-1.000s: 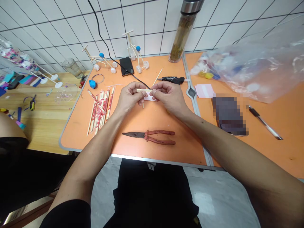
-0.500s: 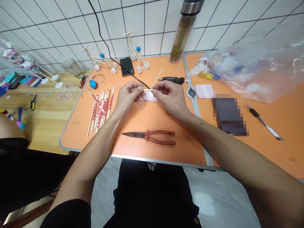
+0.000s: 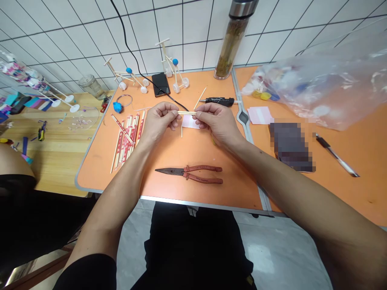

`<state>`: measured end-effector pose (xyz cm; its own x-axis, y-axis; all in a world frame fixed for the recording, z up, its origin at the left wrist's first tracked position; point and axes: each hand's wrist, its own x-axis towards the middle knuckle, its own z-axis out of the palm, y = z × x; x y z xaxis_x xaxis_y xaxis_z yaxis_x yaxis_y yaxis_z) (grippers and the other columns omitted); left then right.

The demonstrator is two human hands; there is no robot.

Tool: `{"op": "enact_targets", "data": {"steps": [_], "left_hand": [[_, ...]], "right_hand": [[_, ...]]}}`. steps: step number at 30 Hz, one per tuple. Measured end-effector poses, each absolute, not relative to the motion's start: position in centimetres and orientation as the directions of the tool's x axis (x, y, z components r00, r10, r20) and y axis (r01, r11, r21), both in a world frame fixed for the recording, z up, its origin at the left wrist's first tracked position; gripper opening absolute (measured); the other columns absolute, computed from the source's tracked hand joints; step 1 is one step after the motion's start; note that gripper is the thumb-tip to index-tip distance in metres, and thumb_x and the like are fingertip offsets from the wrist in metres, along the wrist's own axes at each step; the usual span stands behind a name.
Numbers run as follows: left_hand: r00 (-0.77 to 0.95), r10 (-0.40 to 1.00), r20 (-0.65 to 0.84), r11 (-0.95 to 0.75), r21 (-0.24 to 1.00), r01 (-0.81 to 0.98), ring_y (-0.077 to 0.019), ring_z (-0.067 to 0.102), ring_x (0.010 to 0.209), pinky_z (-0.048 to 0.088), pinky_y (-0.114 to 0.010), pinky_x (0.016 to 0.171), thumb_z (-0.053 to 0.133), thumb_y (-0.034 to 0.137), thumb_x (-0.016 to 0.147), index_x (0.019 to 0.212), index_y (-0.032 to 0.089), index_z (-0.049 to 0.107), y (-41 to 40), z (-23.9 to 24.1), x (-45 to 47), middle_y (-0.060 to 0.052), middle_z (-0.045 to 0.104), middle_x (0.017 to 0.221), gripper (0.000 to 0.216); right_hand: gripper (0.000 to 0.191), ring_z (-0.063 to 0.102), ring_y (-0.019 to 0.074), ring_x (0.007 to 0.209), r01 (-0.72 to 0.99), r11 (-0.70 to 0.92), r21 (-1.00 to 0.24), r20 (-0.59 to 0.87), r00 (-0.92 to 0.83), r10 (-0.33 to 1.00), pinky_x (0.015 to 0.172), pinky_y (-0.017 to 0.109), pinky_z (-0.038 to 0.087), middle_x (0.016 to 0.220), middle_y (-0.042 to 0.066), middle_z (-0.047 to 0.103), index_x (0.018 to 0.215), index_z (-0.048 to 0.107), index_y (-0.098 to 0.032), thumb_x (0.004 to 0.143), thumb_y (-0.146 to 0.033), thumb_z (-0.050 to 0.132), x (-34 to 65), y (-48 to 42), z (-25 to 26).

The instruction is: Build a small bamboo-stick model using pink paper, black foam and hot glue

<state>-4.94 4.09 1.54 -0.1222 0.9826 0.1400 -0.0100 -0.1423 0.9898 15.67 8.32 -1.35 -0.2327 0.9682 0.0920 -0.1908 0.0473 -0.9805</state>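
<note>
Level over the table, two short wooden sticks [image 3: 186, 113] lie side by side between my hands. My left hand [image 3: 163, 117] pinches their left end between thumb and fingers. Their right end sits in the pinch of my right hand [image 3: 215, 121]. Below them is a pale pink paper [image 3: 190, 122], partly covered by my fingers. One loose wooden stick [image 3: 200, 98] slants beside a black glue gun [image 3: 218, 101] just beyond my right hand. Another stick [image 3: 182, 131] stands out beneath my left fingers. Long-nose pliers [image 3: 189, 173] with red handles rest nearer to me.
Wrapped chopsticks [image 3: 128, 139] are piled left of my hands. Two stick-built tricycles [image 3: 178, 76] and a phone [image 3: 161, 84] stand at the back, near a tea bottle [image 3: 231, 44]. Rightward are a plastic bag [image 3: 326, 84], pink papers [image 3: 260, 115] and a pen [image 3: 337, 155]. A person's knee [image 3: 16, 161] shows at left.
My left hand has shifted slightly left, showing more of the sticks. Two parallel sticks now show between my hands. The things on the table stay put.
</note>
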Motion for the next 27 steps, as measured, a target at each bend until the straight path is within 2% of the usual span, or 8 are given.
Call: {"op": "enact_targets", "data": {"steps": [9, 14, 18, 21, 24, 27], "left_hand": [[-0.195, 0.977, 0.088, -0.091, 0.996, -0.008, -0.0083, 0.062, 0.050, 0.049, -0.018, 0.047, 0.080, 0.017, 0.079, 0.084, 0.018, 0.073, 4.8, 1.3, -6.3, -0.001, 0.078, 0.071, 0.009], [-0.315, 0.947, -0.056, 0.068, 0.997, 0.027, -0.0076, 0.058, 0.046, 0.046, -0.017, 0.045, 0.079, 0.010, 0.078, 0.074, 0.016, 0.069, 5.5, 1.0, -8.2, -0.002, 0.073, 0.064, 0.012], [-0.354, 0.926, -0.129, 0.143, 0.990, 0.013, -0.0082, 0.059, 0.048, 0.045, -0.018, 0.047, 0.073, 0.007, 0.081, 0.076, 0.016, 0.067, 5.6, 0.6, -8.6, -0.003, 0.073, 0.065, 0.012], [-0.369, 0.913, -0.176, 0.208, 0.977, 0.047, -0.0095, 0.059, 0.048, 0.046, -0.021, 0.049, 0.069, 0.007, 0.081, 0.076, 0.017, 0.066, 5.7, 0.1, -8.7, -0.003, 0.073, 0.066, 0.012], [-0.382, 0.906, -0.184, 0.271, 0.944, 0.186, -0.0126, 0.060, 0.051, 0.046, -0.025, 0.053, 0.065, 0.008, 0.084, 0.076, 0.019, 0.065, 5.7, -0.1, -9.1, -0.004, 0.072, 0.068, 0.013], [-0.428, 0.903, -0.031, 0.279, 0.801, 0.530, -0.0192, 0.066, 0.064, 0.049, -0.030, 0.064, 0.068, 0.013, 0.086, 0.083, 0.021, 0.066, 5.3, 0.3, -9.4, -0.005, 0.074, 0.076, 0.009]], "right_hand": [[0.024, 0.075, 0.0143, 0.076, -0.168, 0.000, -0.986, 0.046, -0.271, 0.961, 0.063, 0.023, 0.058, 0.090, 0.002, 0.082, 0.099, 0.077, -0.023, 0.079, -0.026, 0.090, 15.8, 7.9, -0.9], [0.017, 0.074, 0.0139, 0.075, -0.120, 0.024, -0.993, 0.055, -0.266, 0.962, 0.061, 0.022, 0.056, 0.090, 0.002, 0.081, 0.093, 0.077, -0.022, 0.080, -0.023, 0.088, 16.1, 7.7, -0.6], [0.013, 0.072, 0.0134, 0.074, -0.110, 0.013, -0.994, 0.041, -0.252, 0.967, 0.061, 0.022, 0.055, 0.088, 0.002, 0.081, 0.090, 0.077, -0.022, 0.080, -0.020, 0.086, 16.5, 7.6, -0.1], [0.010, 0.072, 0.0148, 0.074, -0.037, 0.041, -0.998, 0.049, -0.262, 0.964, 0.063, 0.024, 0.055, 0.086, 0.003, 0.080, 0.089, 0.078, -0.022, 0.081, -0.017, 0.083, 16.7, 7.5, 0.0], [0.008, 0.071, 0.0166, 0.073, 0.113, 0.132, -0.985, 0.092, -0.303, 0.949, 0.068, 0.029, 0.054, 0.080, 0.002, 0.077, 0.089, 0.078, -0.021, 0.083, -0.014, 0.077, 16.8, 7.4, -0.2], [0.011, 0.067, 0.0177, 0.072, 0.276, 0.297, -0.914, 0.186, -0.367, 0.911, 0.070, 0.032, 0.049, 0.076, 0.001, 0.075, 0.090, 0.080, -0.020, 0.085, -0.013, 0.073, 16.7, 7.0, -0.4]]}}
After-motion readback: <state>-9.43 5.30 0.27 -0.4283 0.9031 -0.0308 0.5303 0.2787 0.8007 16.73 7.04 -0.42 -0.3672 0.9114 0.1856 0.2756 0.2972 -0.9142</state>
